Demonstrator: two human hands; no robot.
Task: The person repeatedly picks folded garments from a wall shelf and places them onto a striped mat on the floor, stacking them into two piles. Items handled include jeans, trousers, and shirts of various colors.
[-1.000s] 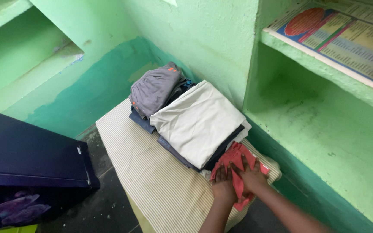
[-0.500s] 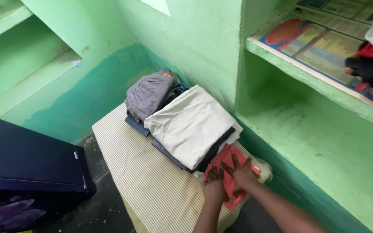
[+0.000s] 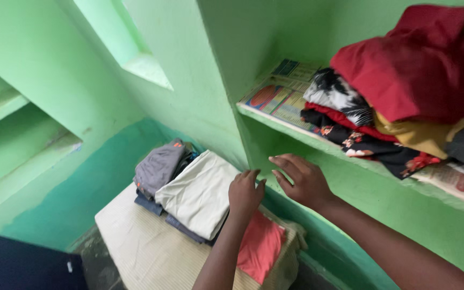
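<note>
Both grips empty, red cloth (image 3: pixel 260 246) below left hand (image 3: pixel 244 194)

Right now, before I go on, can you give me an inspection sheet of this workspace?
Surface: low bench under a ribbed cream cover.
Job's things: folded coral cloth on the bench; cream folded garment and grey folded garment stacked beside it.
Clutter: loose pile of clothes on the wall shelf, lined with printed paper.
Grippers: left hand over the stack, empty; right hand raised near the shelf, empty.
Cables: nothing seen.
Surroundings: green walls, dark case at lower left.
</note>
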